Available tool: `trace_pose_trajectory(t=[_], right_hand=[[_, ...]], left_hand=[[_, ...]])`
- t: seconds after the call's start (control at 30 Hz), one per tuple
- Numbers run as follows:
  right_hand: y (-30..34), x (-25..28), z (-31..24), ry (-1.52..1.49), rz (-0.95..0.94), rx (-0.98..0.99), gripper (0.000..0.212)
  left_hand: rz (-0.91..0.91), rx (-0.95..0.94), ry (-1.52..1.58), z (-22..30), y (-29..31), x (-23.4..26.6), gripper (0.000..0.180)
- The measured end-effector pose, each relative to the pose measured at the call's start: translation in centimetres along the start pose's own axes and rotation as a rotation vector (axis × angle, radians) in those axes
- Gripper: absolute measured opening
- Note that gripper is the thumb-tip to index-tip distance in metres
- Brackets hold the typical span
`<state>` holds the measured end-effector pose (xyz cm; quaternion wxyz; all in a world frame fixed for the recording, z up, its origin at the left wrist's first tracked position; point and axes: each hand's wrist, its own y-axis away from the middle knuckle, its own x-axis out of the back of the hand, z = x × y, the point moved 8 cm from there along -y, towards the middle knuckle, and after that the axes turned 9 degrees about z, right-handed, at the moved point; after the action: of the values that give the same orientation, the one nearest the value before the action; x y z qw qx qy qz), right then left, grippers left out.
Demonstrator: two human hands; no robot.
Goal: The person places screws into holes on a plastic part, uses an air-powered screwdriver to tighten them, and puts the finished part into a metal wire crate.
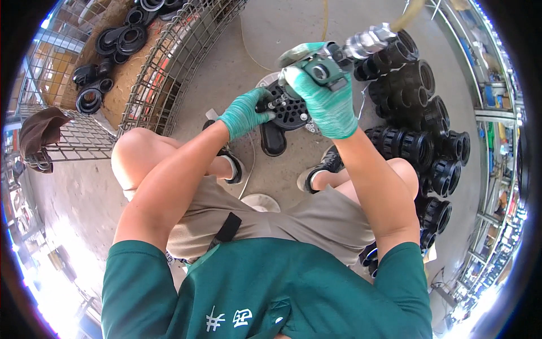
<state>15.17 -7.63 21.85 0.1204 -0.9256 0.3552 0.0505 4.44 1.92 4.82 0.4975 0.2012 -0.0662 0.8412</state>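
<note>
My right hand (330, 107), in a green-coated glove, is wrapped round a green air-powered driver (323, 70). A metal hose coupling (370, 43) joins it at the upper right. The driver's shiny tip (278, 103) points left over a round black part full of holes (290, 115). My left hand (245, 114), gloved alike, closes its fingers and thumb on the left edge of that black part, beside the tip. From the part's near side sticks out a rounded black extension (273, 140). The driver and my right hand hide some of the part's far side.
On the right stand several stacks of black ringed parts (415, 144). A wire cage (169, 62) at the upper left holds black ring fittings (121, 42) on cardboard. A brown cloth cap (42, 133) hangs on a cage edge. My shoes (324, 168) flank the work.
</note>
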Motion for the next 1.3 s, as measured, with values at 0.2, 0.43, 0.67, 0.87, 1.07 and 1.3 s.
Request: trace_pose_trajectory(t=[0.2,0.43,0.67,0.87,1.07,1.3], right_hand=[[0.0,-1.6,1.9,0.023,-0.036,-0.048,0.022],[0.0,-2.6,2.4,0.086,-0.085,-0.068,0.020],[0.4,-3.8,2.9,0.210,-0.156,0.009,0.020],[0.1,-4.5,3.3,0.158,-0.262,-0.035,0.024],[0.3,-3.7,3.2,0.173,-0.254,-0.024,0.026],[-0.1,-3.1,4.2,0.094,-0.221,-0.091,0.025]], left_hand=[[-0.034,0.038,0.039,0.3,-0.3,0.1,0.049],[-0.059,0.001,0.027,-0.8,-0.6,-0.1,0.051],[-0.072,-0.034,0.313,-6.6,-2.5,-2.9,0.055],[-0.091,-0.056,0.467,-9.3,-3.0,-3.7,0.043],[-0.047,0.047,0.380,-5.5,-2.1,-2.2,0.047],[-0.086,0.005,0.051,-0.3,-0.7,-0.5,0.048]])
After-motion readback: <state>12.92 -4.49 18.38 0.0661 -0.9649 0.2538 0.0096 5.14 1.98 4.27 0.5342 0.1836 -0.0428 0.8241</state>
